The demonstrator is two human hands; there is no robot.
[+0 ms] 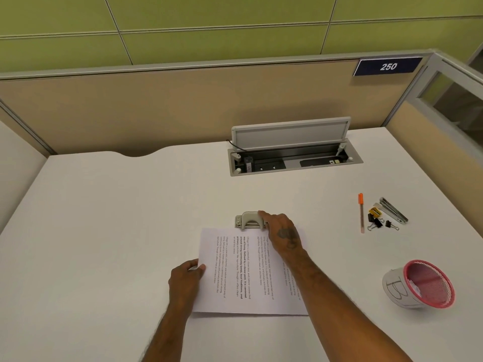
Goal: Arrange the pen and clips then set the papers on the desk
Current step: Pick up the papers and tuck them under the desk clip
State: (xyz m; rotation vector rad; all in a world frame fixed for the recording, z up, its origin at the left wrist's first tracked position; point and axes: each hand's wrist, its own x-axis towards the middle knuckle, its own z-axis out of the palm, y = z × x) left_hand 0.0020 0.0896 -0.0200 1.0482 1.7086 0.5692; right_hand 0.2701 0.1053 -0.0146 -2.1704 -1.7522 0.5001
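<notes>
Printed papers [235, 273] lie on the white desk [104, 218] in front of me, their far edge pushed into a grey hole punch [248, 221]. My left hand [186, 279] pinches the papers' left edge between thumb and fingers. My right hand [283, 232] rests over the papers' far right part, its fingers touching the right end of the punch. An orange-capped pen [361, 212] lies to the right. Beside it sit black binder clips [380, 223], a yellow clip [374, 211] and a metal strip [393, 210].
A pink mesh cup [426, 284] with a paper label lies on its side at the right. An open cable hatch [292, 152] with its lid up sits at the desk's back. Beige partition walls [183, 105] close off the back and right.
</notes>
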